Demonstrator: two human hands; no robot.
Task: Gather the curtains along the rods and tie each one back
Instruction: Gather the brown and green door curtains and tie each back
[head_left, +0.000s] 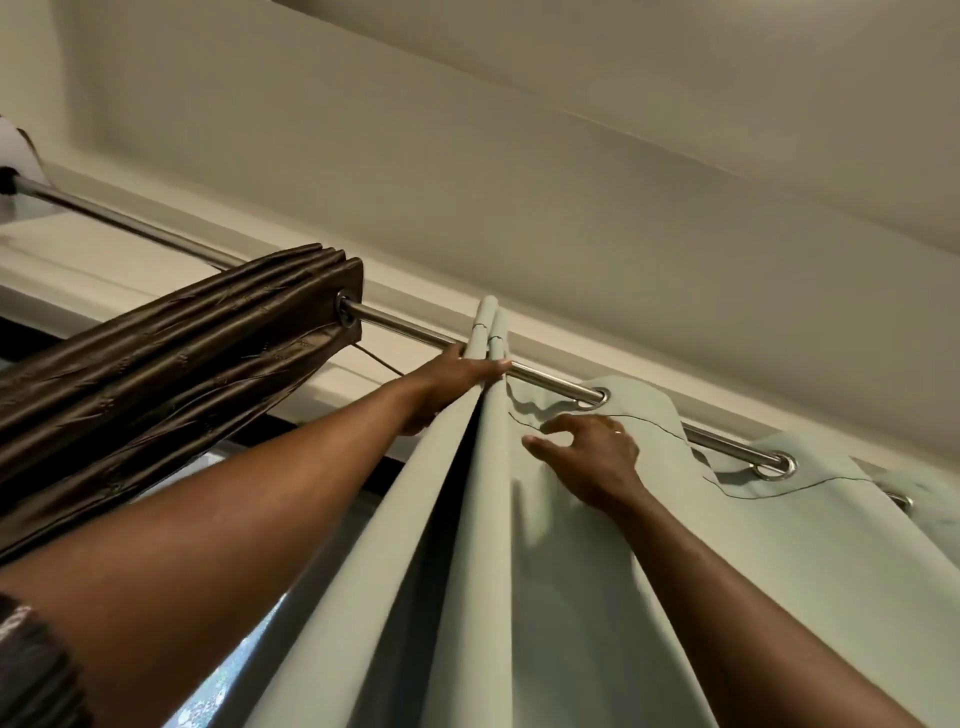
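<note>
The pale green eyelet curtain (571, 571) hangs on the steel rod (405, 326). Its two leading folds are bunched together and the rest is spread rightward. The left hand (457, 379) grips those folds at the rod. The right hand (592, 457) is spread with its fingers loosely curved at the flat fabric (contact cannot be confirmed). The brown curtain (182, 353) sits gathered further left.

Brown curtain (171, 358) bunched on rod (405, 325); pale green curtain (779, 545) partly gathered

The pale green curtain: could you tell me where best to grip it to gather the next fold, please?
Probably the top hem under the next eyelet, approached from below on the room side, where the right hand hovers. The pale green curtain lies flat there; the left hand grips the stacked folds on the rod.
</note>
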